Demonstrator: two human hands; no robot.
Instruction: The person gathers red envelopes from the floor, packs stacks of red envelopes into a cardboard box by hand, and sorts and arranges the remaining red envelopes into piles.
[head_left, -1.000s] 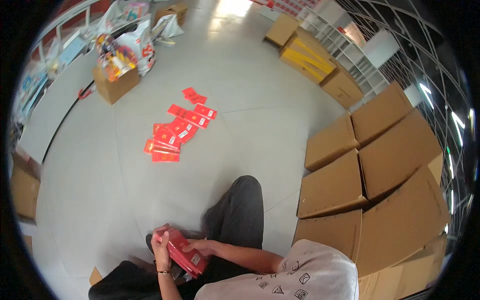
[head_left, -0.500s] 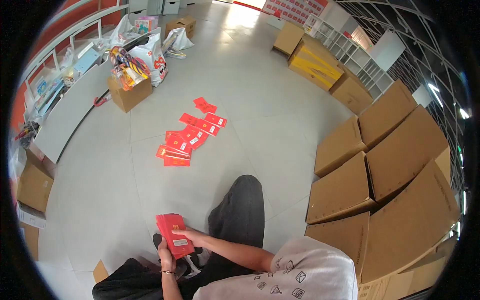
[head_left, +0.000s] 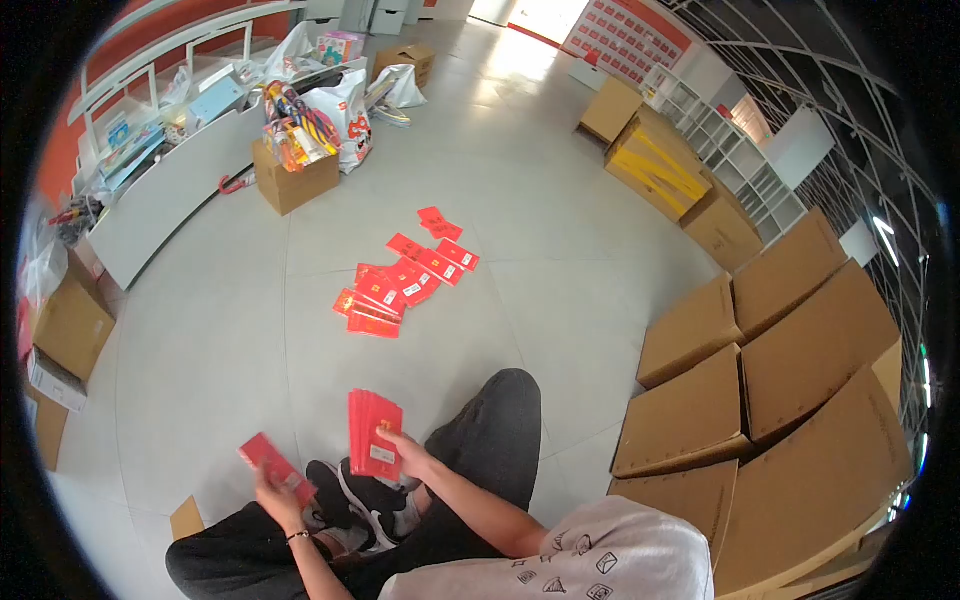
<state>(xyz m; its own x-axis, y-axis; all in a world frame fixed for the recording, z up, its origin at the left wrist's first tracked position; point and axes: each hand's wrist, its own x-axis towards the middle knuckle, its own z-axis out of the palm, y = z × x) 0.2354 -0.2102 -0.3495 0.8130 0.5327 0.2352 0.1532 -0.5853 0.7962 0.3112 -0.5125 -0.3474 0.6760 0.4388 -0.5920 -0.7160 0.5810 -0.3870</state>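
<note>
Seated person's left hand [head_left: 272, 488] gripping one red packet [head_left: 278, 468], right hand [head_left: 403, 452] pinching a fanned stack [head_left: 373, 432], more red packets [head_left: 398, 286] spread on grey floor [head_left: 540, 300].

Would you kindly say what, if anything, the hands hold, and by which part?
The right hand grips a stack of red packets by its right edge, thumb on top; the left hand holds at least one red packet by its near long edge.
</note>
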